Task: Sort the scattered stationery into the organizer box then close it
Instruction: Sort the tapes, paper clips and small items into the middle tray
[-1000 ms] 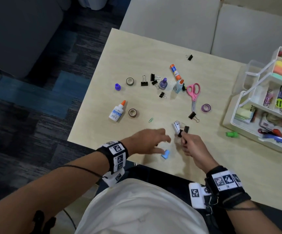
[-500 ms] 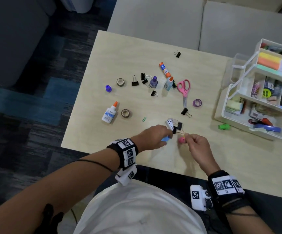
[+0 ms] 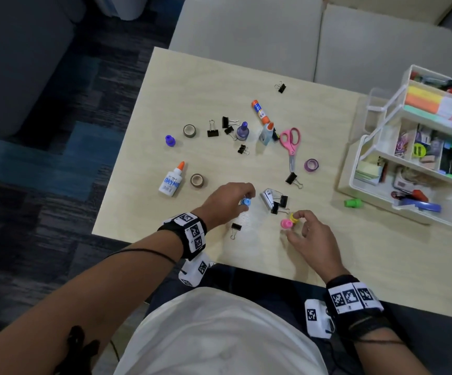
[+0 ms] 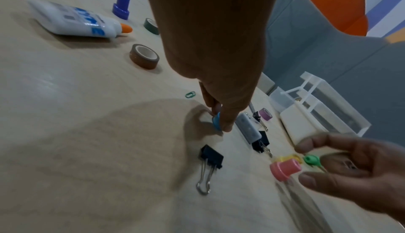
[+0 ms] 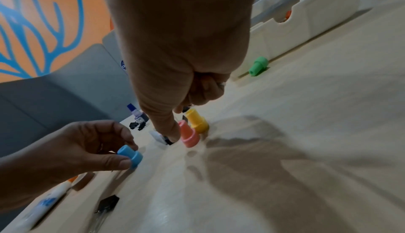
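The small blue stamp (image 3: 245,202) is now off the desk (image 3: 219,85), pinched between the thumb and fingertips of the left hand (image 3: 226,203) — half a second ago that hand was only just closing over it near the desk's front edge, and a second ago the stamp lay flat in front of it. The right wrist view shows this clearly: the left grip is clamped on the stamp's narrow end, with its wider base pointing down. The right hand (image 3: 311,236), which a second ago was working at a black binder clip beside the staple remover (image 3: 267,199), has come back toward the near edge and now has its fingers curled down around a pink stamp (image 3: 286,224) and a yellow stamp (image 3: 294,218), which stand touching each other on the desk; the thumb tip rests against the pink one, but I cannot tell whether either is truly gripped yet. A loose binder clip (image 3: 235,229) lies between the two hands. I judge that the small stamps are being gathered as a group — one in hand, two about to be taken — before a trip to the organizer box (image 3: 368,169), which stands open at the right end of the desk, its tiers already partly filled. A green stamp (image 3: 352,203) lies just in front of it. Glue bottles, tape rolls, scissors (image 3: 290,140) and more clips are scattered behind, so most of the sorting is still ahead.
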The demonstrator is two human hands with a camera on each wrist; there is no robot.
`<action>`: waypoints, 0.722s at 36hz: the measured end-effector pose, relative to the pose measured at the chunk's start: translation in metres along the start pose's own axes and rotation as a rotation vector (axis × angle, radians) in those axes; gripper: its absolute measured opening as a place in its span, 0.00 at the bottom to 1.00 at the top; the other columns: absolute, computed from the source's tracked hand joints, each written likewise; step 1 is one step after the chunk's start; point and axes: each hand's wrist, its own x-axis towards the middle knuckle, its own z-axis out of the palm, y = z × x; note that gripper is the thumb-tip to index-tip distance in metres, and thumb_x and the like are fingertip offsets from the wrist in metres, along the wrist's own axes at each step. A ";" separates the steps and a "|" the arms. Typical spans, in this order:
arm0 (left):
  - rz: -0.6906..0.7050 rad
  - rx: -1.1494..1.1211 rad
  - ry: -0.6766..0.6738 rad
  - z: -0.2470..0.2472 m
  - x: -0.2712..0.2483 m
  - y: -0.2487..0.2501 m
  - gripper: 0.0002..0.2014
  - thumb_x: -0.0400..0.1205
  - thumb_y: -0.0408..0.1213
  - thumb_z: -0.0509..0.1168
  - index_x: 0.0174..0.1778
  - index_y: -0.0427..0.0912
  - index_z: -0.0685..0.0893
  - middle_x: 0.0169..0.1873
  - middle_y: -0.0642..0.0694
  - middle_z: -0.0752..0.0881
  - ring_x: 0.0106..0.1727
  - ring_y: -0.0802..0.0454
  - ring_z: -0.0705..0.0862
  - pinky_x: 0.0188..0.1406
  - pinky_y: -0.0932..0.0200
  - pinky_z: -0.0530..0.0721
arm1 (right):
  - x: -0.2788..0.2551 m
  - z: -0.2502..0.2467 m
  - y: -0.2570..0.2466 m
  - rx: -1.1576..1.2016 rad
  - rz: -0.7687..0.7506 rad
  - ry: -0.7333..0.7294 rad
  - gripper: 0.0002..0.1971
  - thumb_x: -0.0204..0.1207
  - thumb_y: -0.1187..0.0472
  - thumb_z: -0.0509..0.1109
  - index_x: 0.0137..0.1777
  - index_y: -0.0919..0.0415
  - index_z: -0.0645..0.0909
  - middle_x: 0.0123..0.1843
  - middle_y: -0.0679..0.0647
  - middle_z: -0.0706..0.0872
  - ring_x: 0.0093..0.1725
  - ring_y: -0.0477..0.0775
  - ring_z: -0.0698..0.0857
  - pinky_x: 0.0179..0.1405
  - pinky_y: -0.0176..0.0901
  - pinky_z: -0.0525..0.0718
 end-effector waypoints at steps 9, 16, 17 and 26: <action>0.020 -0.103 -0.196 0.021 -0.002 0.021 0.21 0.74 0.35 0.79 0.58 0.51 0.78 0.45 0.53 0.87 0.46 0.51 0.87 0.47 0.44 0.88 | 0.000 0.023 -0.031 -0.184 -0.152 -0.085 0.21 0.77 0.43 0.80 0.69 0.42 0.84 0.33 0.42 0.82 0.38 0.50 0.84 0.39 0.45 0.77; 0.017 -0.098 -0.221 0.015 -0.004 0.022 0.20 0.76 0.28 0.75 0.60 0.46 0.79 0.50 0.48 0.86 0.48 0.49 0.86 0.50 0.45 0.88 | 0.006 0.038 -0.032 -0.247 -0.140 -0.060 0.17 0.81 0.43 0.76 0.67 0.45 0.89 0.40 0.52 0.92 0.45 0.58 0.90 0.38 0.45 0.77; 0.011 -0.049 -0.170 0.011 -0.005 0.020 0.17 0.77 0.28 0.73 0.58 0.45 0.80 0.50 0.47 0.87 0.47 0.49 0.85 0.49 0.44 0.88 | 0.007 0.039 -0.031 -0.239 -0.138 -0.063 0.16 0.81 0.43 0.76 0.66 0.44 0.89 0.39 0.51 0.91 0.44 0.58 0.90 0.38 0.45 0.77; -0.388 0.252 0.164 -0.018 -0.005 -0.015 0.21 0.85 0.48 0.72 0.66 0.36 0.80 0.61 0.39 0.83 0.61 0.41 0.83 0.57 0.51 0.79 | -0.005 0.035 -0.018 -0.194 -0.143 -0.006 0.10 0.80 0.45 0.76 0.59 0.42 0.89 0.30 0.44 0.81 0.34 0.54 0.85 0.35 0.45 0.78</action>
